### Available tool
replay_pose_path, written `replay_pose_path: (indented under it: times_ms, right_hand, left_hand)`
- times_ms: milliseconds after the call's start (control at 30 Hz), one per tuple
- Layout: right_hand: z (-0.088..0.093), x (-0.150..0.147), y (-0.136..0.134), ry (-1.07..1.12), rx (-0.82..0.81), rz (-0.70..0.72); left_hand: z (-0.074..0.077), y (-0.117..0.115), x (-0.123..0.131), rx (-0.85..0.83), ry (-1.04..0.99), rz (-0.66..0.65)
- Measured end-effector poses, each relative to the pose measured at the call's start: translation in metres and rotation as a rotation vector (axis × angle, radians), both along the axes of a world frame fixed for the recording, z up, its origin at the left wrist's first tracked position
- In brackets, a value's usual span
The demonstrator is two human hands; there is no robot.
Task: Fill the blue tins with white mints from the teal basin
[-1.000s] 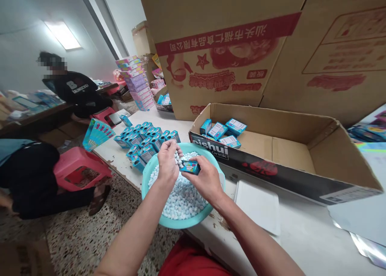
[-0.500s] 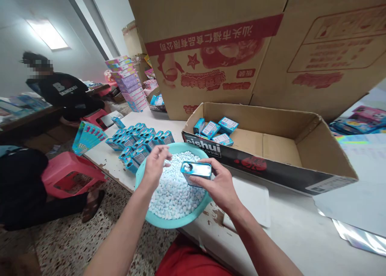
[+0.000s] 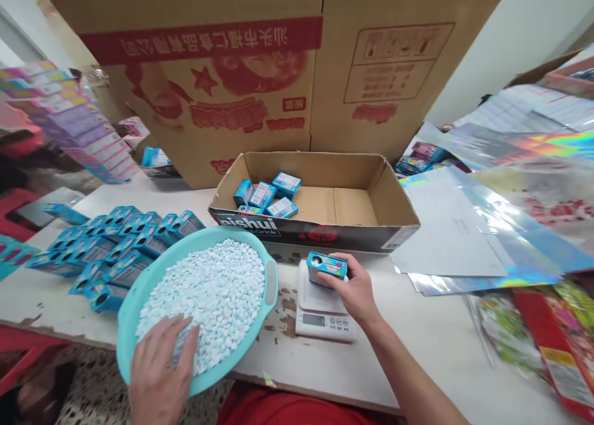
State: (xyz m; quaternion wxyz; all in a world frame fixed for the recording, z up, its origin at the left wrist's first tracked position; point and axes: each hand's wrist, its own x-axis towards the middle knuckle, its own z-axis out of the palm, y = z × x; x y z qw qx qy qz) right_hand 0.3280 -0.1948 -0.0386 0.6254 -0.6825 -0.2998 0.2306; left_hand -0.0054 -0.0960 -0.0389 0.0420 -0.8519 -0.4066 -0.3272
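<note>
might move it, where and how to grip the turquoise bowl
Probably grip the turquoise bowl by its right-hand tab, coming from the right and pinching top and underside: the tab juts outward, clear of the white pieces, with a gap before the scale.

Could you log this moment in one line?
left hand: touching whitish pellets in turquoise plastic basin; right hand: holding blue rectangular carton at white plastic scale; carton-scale contact: unclear

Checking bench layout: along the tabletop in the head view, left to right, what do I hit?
Blue boxes → bowl → scale → white sheets. Carton left out: it overlaps bowl and scale in left-right span.
</note>
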Motion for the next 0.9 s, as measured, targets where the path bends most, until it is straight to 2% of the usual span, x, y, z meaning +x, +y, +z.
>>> replay_pose_path:
  times_ms: [100,233,400,600,700,900]
  right_hand:
    - [-0.020,0.006,-0.002,-0.041,-0.010,-0.007]
    - [-0.032,0.008,-0.022,-0.160,0.052,-0.111]
    - [-0.048,-0.001,-0.076,-0.183,-0.058,-0.342]
    - [-0.068,-0.030,-0.140,-0.547,-0.191,-0.298]
    - [-0.077,-0.037,-0.151,-0.738,-0.197,-0.287]
    - [-0.088,-0.041,-0.146,-0.934,-0.212,-0.338]
  left_hand:
    - [0.001,-0.001,0.009,0.059,0.019,0.032]
    - [0.002,0.000,0.013,0.006,0.076,0.044]
    - [0.000,-0.001,0.014,-0.104,0.127,0.109]
    - [0.002,0.001,0.016,-0.171,0.191,0.061]
    - [0.003,0.002,0.017,-0.166,0.192,0.072]
    - [0.002,0.001,0.017,-0.213,0.209,0.098]
